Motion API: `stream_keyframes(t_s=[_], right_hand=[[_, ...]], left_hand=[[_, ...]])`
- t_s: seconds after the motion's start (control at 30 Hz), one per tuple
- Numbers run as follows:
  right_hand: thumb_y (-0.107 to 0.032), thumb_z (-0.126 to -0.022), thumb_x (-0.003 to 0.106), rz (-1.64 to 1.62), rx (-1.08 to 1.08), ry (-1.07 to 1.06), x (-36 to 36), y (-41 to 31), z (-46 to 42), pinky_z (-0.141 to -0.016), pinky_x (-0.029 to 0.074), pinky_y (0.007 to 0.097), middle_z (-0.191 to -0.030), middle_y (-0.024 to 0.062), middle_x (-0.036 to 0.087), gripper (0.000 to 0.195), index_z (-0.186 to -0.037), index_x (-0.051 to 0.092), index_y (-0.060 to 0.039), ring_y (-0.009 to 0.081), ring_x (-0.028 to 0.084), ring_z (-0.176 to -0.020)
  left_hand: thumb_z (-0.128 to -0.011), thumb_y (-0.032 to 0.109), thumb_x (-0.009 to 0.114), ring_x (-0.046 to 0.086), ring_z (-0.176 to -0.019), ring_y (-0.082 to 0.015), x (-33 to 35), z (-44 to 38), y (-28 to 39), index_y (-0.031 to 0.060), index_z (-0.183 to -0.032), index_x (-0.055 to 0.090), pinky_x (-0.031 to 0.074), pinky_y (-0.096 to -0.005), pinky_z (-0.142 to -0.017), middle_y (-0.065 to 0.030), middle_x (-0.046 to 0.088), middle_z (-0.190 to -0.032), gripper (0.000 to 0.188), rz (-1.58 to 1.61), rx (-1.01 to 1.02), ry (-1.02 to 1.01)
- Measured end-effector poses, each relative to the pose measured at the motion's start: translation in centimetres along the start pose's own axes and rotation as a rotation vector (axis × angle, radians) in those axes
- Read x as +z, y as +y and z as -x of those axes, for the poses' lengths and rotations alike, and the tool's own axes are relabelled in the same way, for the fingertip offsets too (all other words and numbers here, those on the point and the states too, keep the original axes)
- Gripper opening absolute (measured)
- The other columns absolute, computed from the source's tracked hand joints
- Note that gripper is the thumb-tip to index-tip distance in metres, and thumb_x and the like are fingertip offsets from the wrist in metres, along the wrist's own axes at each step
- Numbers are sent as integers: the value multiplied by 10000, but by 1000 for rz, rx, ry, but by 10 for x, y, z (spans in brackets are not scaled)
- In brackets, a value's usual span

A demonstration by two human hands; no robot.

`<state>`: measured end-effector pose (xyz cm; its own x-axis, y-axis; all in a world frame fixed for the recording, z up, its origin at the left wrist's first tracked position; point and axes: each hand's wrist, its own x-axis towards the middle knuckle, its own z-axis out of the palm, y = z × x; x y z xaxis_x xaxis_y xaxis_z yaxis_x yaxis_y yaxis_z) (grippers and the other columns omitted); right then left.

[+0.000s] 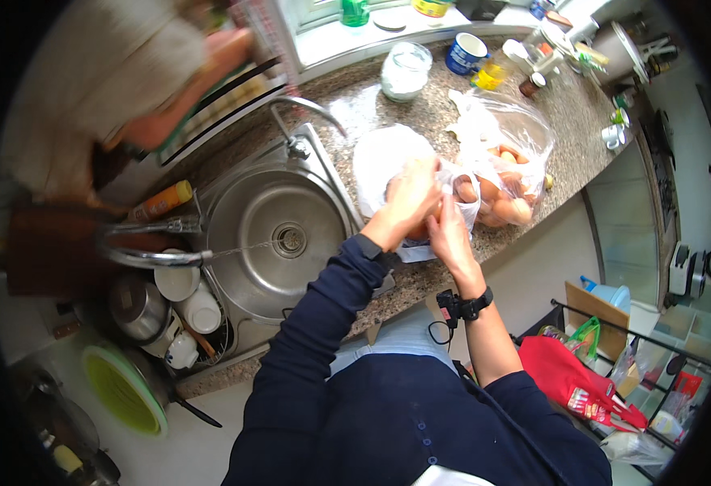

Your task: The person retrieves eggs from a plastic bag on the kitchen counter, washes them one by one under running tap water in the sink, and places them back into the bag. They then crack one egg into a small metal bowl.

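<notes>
Both of my hands meet over a white plastic bag [392,146] on the speckled stone counter [361,316], right of the sink. Reddish-brown, rounded things that look like eggs show under and between the fingers, partly hidden. My left hand [407,191] bends over the bag's opening, its fingertips blurred against the thin film. Closer to the counter's front edge, my right hand [451,237] has its fingers together at the bag's side. Touching this bag on the right is a clear plastic bag [534,130] with several brown eggs [511,210] in it.
Water runs from a faucet [155,258] into the steel sink [240,200]. Behind stand a glass jar [406,73] and a blue mug [462,58]. Dishes [202,313] crowd the left, near a green colander [118,389]. Another person's arm [155,127] is at upper left.
</notes>
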<state>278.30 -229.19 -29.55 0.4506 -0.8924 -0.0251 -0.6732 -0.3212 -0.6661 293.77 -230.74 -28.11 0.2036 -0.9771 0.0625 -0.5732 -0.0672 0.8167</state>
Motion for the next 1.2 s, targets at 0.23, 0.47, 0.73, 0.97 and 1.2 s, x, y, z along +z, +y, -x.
stream_keyframes(t_s=[0.23,0.47,0.73,0.97,1.2], right_hand=[[-190,-950,688,114,252,-51,0,-9,6,-896,554,592,-1302,297,579,515,-1387,459,-42,519,657,-1059],[-142,-944,680,129,135,124,19,-5,14,-1048,492,565,-1419,324,483,613,-1474,412,11,515,580,-1237],[-106,-961,636,-3,25,173,19,-4,20,-1091,431,579,-1443,372,484,655,-1532,358,55,541,517,-1289],[-73,-991,505,204,-105,115,5,-11,34,-1040,468,570,-1407,407,504,629,-1546,295,136,566,555,-1227],[-96,-974,613,219,-192,-214,-69,-39,55,-897,583,470,-1287,266,590,490,-1418,471,57,417,625,-1148]], left_hand=[[-924,82,595,654,-1018,-428,-11,16,-24,84,-1215,630,583,-503,-813,-233,583,-1147,293,-449,132,1],[-964,68,627,638,-1058,-439,-23,24,-39,27,-1389,527,568,-479,-886,-245,561,-1241,438,-317,206,-47],[-989,120,639,629,-1091,-469,-23,30,-54,41,-1428,506,558,-489,-922,-287,537,-1310,465,-256,267,-7],[-972,144,656,645,-1058,-445,-23,45,-33,149,-1474,556,560,-479,-926,-280,523,-1427,512,-631,186,-81],[-885,75,634,669,-937,-364,-42,44,5,109,-1363,610,580,-420,-815,-190,633,-1235,480,-688,202,-129]])
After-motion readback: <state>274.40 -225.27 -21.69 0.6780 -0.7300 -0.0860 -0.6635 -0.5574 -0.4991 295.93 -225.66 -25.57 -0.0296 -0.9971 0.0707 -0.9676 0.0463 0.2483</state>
